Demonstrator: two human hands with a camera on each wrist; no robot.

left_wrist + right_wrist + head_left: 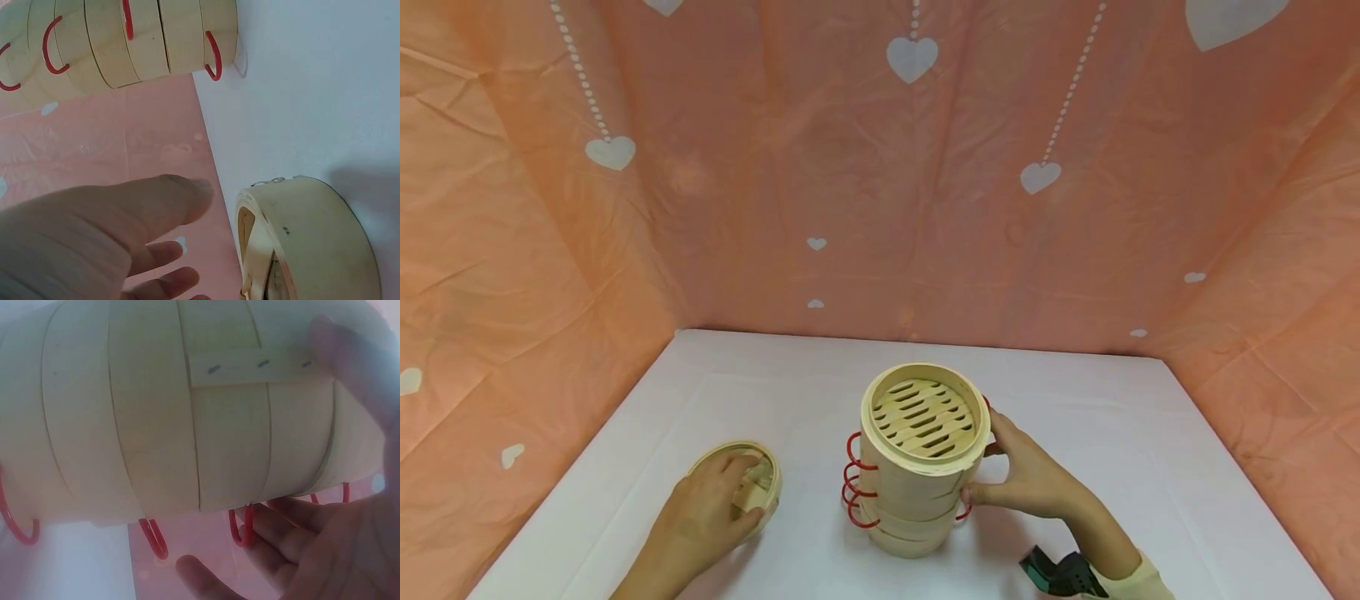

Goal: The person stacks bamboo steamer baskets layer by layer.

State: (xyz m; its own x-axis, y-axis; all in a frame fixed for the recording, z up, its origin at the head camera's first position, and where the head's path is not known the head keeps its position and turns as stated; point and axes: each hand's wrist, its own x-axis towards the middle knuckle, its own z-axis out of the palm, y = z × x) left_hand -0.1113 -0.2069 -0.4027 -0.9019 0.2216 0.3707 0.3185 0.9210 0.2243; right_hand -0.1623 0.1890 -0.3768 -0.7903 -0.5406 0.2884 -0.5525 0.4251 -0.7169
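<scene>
Bamboo stack point(917, 496) in a right-hand grip, one loose round piece point(750, 497) apart

Nearest the table's point(1112, 417) left edge lies the loose round piece, with the left hand point(696, 512) over it. That hand's fingers are loosely parted and the thumb stands away from them, with no hold visible; whether a fingertip touches the piece I cannot tell.

Roughly midway between the left and right edges, well in from the far edge, stands the stack — upright, its slatted top point(923, 418) uncovered.

At its right side the right hand point(1026, 475) has hold of it, thumb on the near face and fingers curled behind.

The step in hand looks like steadying the stack while dealing with the loose piece, probably its lid. The next move would call for a pinch on that piece's rim and a level lift — the right hand guarding against tipping.

Counted: two hands, one stack, one loose piece. Four red loops point(216, 53) can be made out in the left wrist view and four in the right, the last partly hidden; some may be the same. The tiers' seams are too confusing to count.
</scene>
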